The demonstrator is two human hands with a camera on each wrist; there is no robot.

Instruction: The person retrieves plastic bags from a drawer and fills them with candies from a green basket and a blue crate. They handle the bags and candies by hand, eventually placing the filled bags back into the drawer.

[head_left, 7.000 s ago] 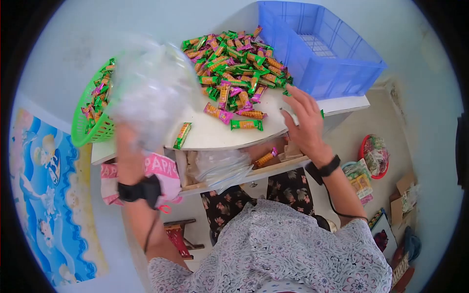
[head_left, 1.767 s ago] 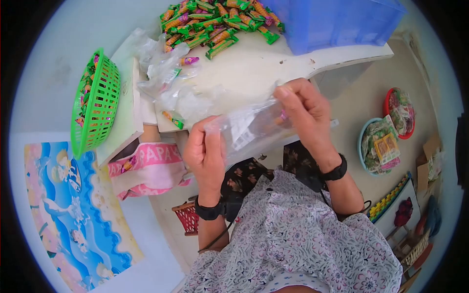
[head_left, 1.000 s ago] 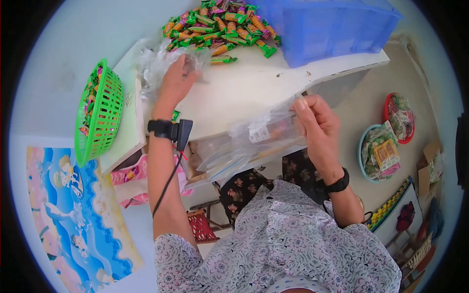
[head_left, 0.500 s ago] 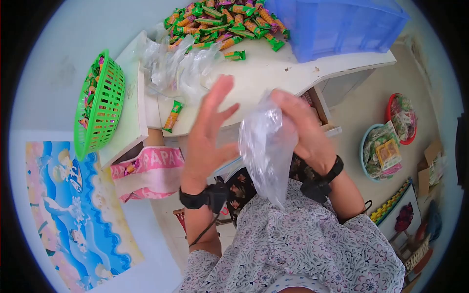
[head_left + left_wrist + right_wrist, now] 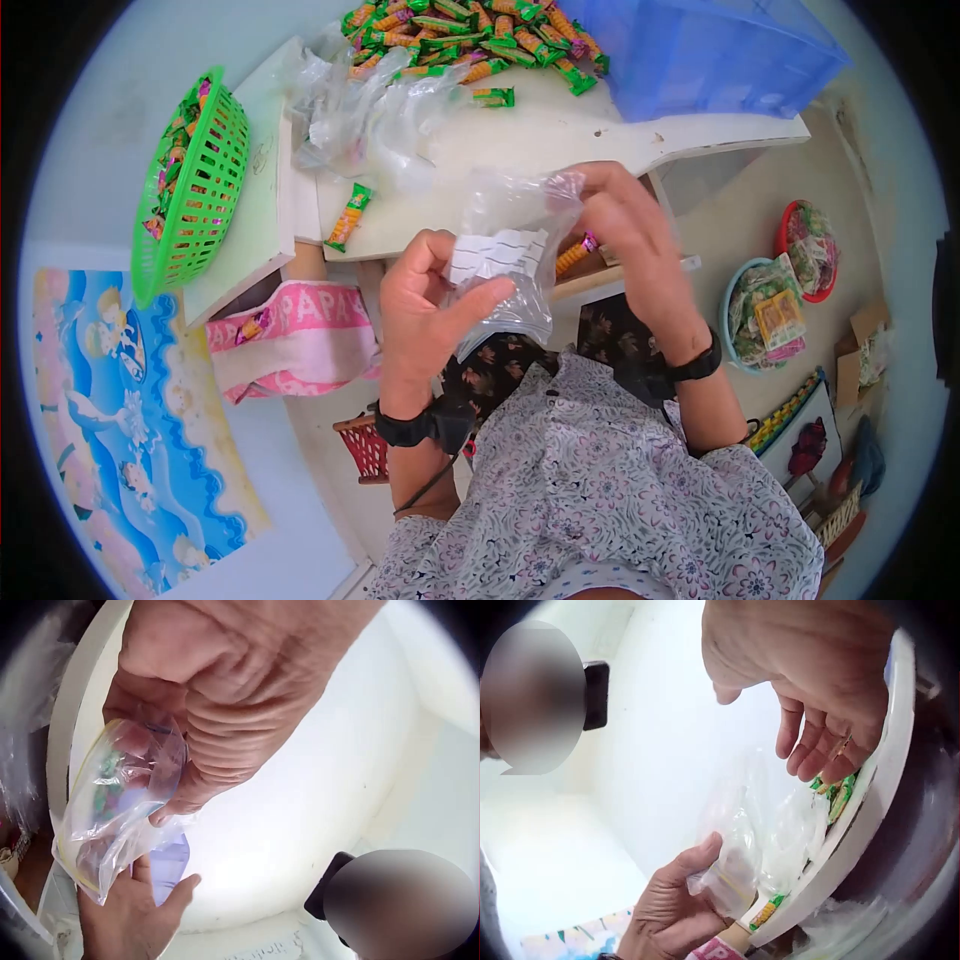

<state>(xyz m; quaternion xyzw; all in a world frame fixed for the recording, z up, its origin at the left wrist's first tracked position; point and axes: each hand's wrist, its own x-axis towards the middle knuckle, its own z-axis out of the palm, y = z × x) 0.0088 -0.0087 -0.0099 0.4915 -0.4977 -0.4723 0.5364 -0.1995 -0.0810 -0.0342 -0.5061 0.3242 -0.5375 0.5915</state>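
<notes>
Fingers of the left hand (image 5: 420, 320) pinch a clear bag (image 5: 508, 255); those of the right hand (image 5: 640, 250), loosely open, look blurred.

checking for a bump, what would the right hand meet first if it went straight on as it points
Probably the clear bag in the left hand: the right hand points toward it, though depth is unclear.
</notes>
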